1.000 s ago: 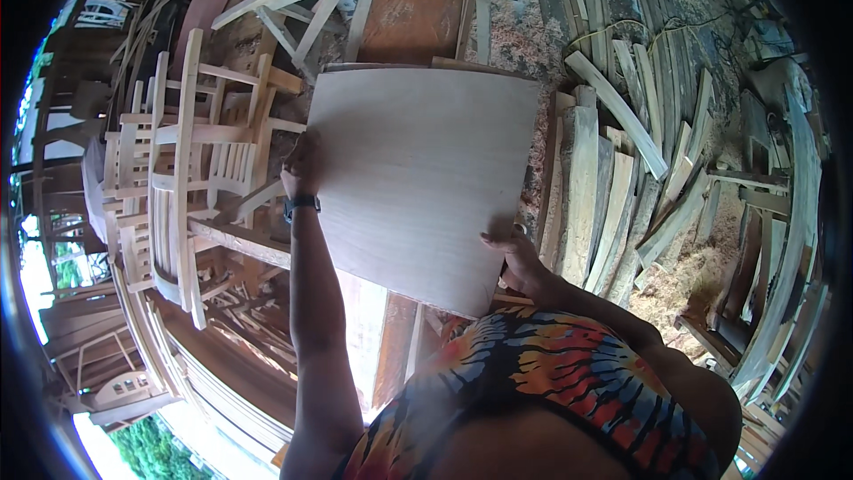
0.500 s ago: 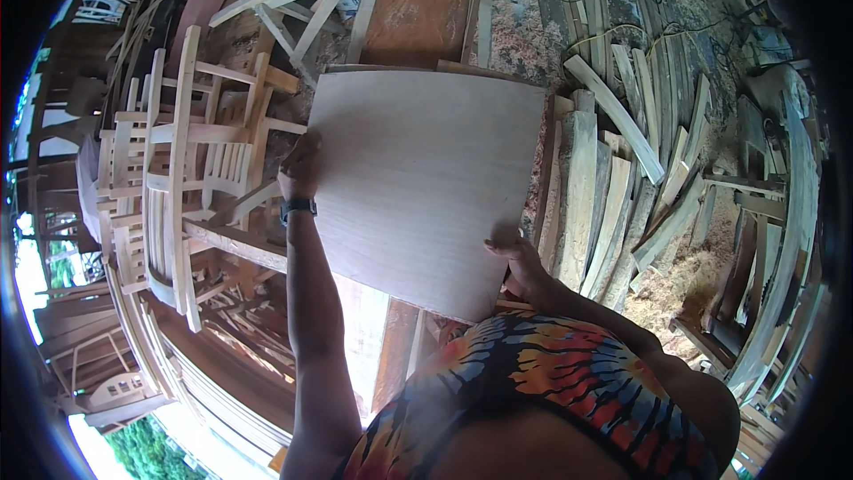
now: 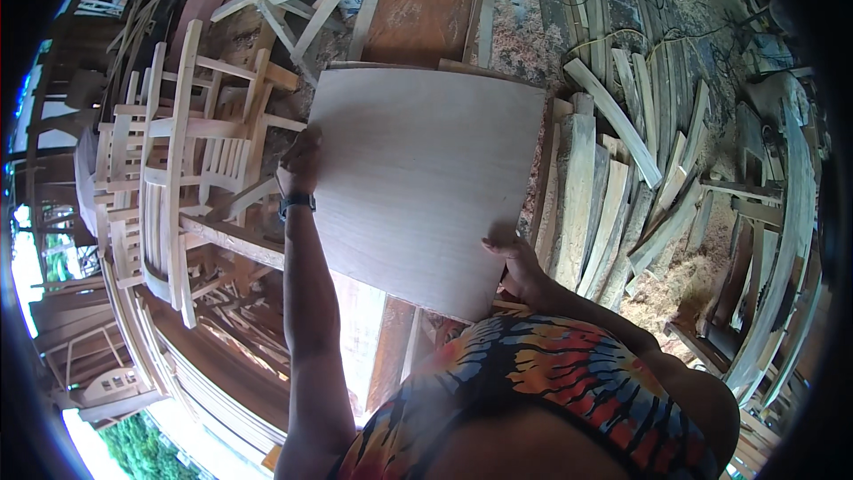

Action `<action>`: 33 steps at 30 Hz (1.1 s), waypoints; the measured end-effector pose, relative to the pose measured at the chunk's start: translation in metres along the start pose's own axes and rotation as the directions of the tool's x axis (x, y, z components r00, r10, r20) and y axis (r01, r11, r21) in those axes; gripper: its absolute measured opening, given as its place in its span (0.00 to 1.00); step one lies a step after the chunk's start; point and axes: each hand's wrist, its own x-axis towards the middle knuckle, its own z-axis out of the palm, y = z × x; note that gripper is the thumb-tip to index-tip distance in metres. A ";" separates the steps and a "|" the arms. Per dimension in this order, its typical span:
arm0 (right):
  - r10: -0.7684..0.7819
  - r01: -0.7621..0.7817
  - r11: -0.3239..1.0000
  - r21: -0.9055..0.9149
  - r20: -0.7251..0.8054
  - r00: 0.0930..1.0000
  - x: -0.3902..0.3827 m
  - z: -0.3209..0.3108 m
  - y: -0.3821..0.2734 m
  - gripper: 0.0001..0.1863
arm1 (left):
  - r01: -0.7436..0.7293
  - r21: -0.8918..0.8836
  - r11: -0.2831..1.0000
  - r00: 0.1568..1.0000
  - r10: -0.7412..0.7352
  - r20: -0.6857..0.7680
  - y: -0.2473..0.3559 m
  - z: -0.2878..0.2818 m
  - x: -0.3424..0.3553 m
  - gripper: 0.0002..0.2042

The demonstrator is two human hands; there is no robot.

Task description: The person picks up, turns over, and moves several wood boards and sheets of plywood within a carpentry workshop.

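Note:
A pale square plywood sheet (image 3: 418, 178) lies flat in front of me on darker boards. My left hand (image 3: 300, 160) grips its left edge, fingers curled, with a dark watch on that wrist. My right hand (image 3: 515, 262) grips the lower right edge with the thumb on top; the fingers underneath are hidden. Beyond the sheet's far edge shows a reddish-brown board (image 3: 418, 13).
Wooden chair frames (image 3: 178, 151) stand at the left, with an angled timber brace (image 3: 320, 18) at the top. Loose planks (image 3: 613, 124), thin cables (image 3: 613, 36) and wood shavings (image 3: 671, 298) lie on the right. Leaning boards (image 3: 782, 240) line the far right.
The sheet and both hands have shifted very slightly within the view, along with small shifts in the surroundings. Both hands keep the same grip.

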 end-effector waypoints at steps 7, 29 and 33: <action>-0.023 0.020 0.999 0.045 0.063 0.998 -0.001 0.004 0.002 0.09 | -0.084 -0.091 0.992 0.996 0.082 -0.023 -0.071 0.008 0.004 0.18; -0.377 0.357 0.888 -0.289 -0.016 0.926 0.013 0.016 0.031 0.12 | -0.024 0.410 0.912 0.999 0.009 0.040 -0.129 0.020 0.021 0.34; -0.462 0.402 0.851 -0.339 -0.116 0.879 0.010 -0.006 0.015 0.12 | -0.063 0.308 0.949 0.991 0.022 0.135 -0.027 0.077 0.028 0.33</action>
